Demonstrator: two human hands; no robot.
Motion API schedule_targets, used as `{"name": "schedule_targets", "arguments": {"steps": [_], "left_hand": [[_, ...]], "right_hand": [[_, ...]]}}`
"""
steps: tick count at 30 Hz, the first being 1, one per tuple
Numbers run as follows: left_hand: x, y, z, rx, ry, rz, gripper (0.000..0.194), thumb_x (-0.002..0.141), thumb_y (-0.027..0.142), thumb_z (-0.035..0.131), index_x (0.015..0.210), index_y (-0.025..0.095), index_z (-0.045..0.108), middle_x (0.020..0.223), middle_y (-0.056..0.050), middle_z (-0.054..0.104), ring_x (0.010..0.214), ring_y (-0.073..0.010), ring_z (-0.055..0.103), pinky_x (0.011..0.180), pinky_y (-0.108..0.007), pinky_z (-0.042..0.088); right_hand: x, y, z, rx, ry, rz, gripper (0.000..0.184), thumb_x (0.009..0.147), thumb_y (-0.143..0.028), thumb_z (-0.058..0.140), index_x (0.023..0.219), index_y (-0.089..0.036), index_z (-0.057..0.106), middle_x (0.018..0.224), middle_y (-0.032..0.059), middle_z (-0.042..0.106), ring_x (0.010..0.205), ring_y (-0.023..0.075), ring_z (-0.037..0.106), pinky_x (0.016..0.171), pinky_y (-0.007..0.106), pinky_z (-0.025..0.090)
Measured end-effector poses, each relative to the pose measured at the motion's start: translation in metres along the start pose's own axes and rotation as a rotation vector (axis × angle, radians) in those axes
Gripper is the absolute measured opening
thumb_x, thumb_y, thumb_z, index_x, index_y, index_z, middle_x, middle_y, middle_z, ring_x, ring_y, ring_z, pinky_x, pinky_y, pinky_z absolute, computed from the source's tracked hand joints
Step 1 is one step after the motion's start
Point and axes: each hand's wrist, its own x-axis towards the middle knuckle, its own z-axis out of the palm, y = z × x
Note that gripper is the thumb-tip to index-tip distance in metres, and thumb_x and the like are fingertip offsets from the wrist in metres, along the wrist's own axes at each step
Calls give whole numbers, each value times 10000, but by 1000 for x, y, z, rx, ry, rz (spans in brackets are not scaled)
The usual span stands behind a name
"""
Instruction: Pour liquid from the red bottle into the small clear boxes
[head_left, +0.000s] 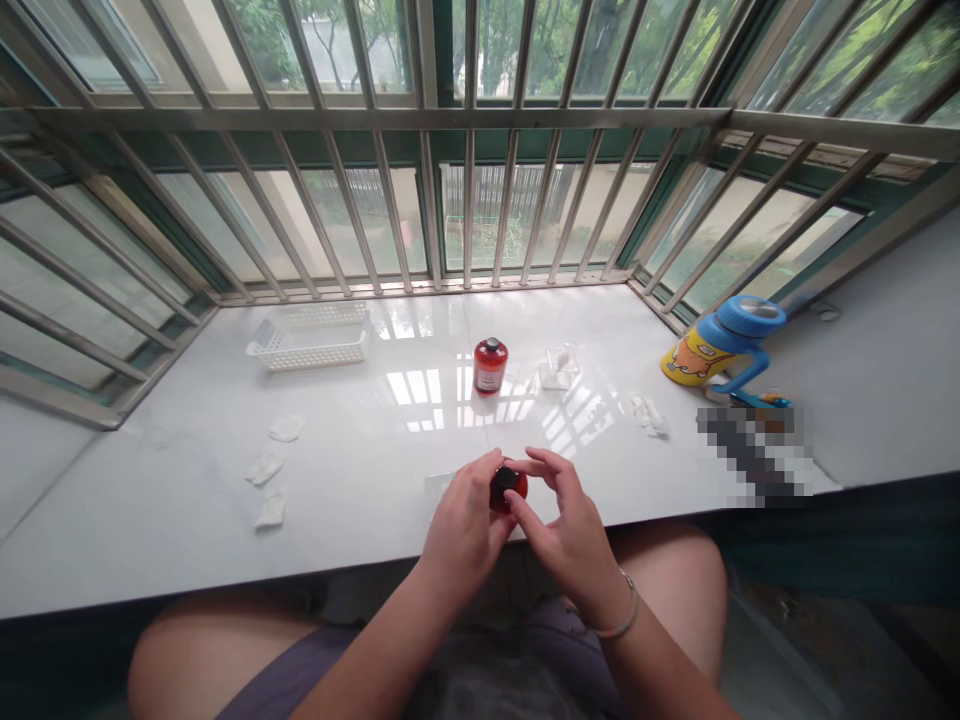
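Note:
My left hand is wrapped round a small red bottle with a black cap, held at the near edge of the white sill. My right hand meets it from the right, with fingertips pinched on the black cap. A second red bottle with a black cap stands upright farther back, in the middle of the sill.
A white plastic basket sits at the back left. Several white cotton pads lie on the left, another white wad on the right. A clear small packet lies beside the far bottle. A yellow-and-blue kids' flask lies at right. Window bars close off the back.

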Motion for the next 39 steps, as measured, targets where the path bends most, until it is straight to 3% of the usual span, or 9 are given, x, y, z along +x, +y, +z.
{"name": "schedule_targets", "arguments": {"steps": [3, 9, 13, 15, 19, 24, 29, 33, 39], "left_hand": [[-3, -4, -3, 8, 13, -35, 782, 942, 145, 755, 1593, 307, 353, 1456, -129, 654, 1319, -302, 660, 1102, -528, 588], [-3, -6, -2, 4, 14, -55, 764, 947, 146, 741, 1593, 311, 368, 1449, -123, 648, 1289, -291, 669, 1081, -509, 599], [-4, -5, -1, 11, 35, -53, 742, 953, 158, 741, 1582, 308, 378, 1434, -115, 662, 1287, -292, 673, 1101, -518, 586], [-4, -5, -1, 6, 30, -61, 776, 934, 157, 773, 1584, 308, 376, 1440, -112, 661, 1295, -293, 667, 1106, -516, 582], [-4, -6, -1, -8, 14, -86, 802, 912, 144, 801, 1577, 316, 388, 1456, -107, 646, 1295, -292, 661, 1098, -510, 587], [-5, -8, 0, -6, 27, -90, 780, 926, 164, 785, 1577, 322, 387, 1431, -108, 659, 1287, -305, 671, 1096, -540, 587], [-4, -7, 0, 4, 26, -81, 732, 947, 179, 751, 1573, 316, 395, 1450, -116, 648, 1290, -306, 673, 1092, -535, 594], [-3, -6, 0, 27, 45, -66, 689, 961, 163, 715, 1560, 302, 407, 1445, -111, 658, 1286, -290, 678, 1094, -503, 596], [-3, -6, 0, 46, 48, -63, 678, 962, 180, 726, 1554, 290, 415, 1426, -114, 669, 1268, -287, 686, 1088, -497, 600]], "right_hand": [[-1, 1, 4, -18, 60, 2, 480, 980, -355, 736, 1404, -284, 521, 1142, 67, 720, 1126, 270, 723, 1097, 545, 582], [-5, -1, 17, 49, 7, -5, 498, 1019, -331, 671, 1476, -299, 477, 1420, 118, 652, 1321, 284, 660, 1115, 521, 583], [-5, 0, 19, -47, 117, 18, 345, 1013, -349, 673, 1328, -284, 549, 1193, 89, 701, 1138, 283, 719, 1031, 529, 616], [-4, 0, 17, -57, 144, 5, 407, 969, -372, 735, 1315, -276, 544, 1213, 96, 682, 1157, 295, 705, 1058, 553, 599], [-2, -2, 14, 52, 9, -20, 595, 986, -344, 712, 1495, -276, 413, 1454, 146, 617, 1367, 302, 623, 1174, 563, 527], [-4, -1, 17, -32, 101, -1, 386, 972, -363, 709, 1277, -267, 493, 1201, 111, 655, 1129, 289, 700, 1029, 541, 604], [-2, -1, 21, 79, 19, -35, 484, 1019, -321, 651, 1439, -277, 414, 1456, 150, 620, 1386, 294, 628, 1157, 553, 549], [3, 2, 23, 46, 26, -9, 402, 1028, -317, 652, 1376, -280, 455, 1281, 114, 728, 1246, 282, 724, 1077, 514, 605], [9, 4, 22, -46, 53, -55, 302, 1005, -342, 700, 1243, -274, 525, 1157, 96, 718, 1088, 283, 736, 976, 500, 631]]}}
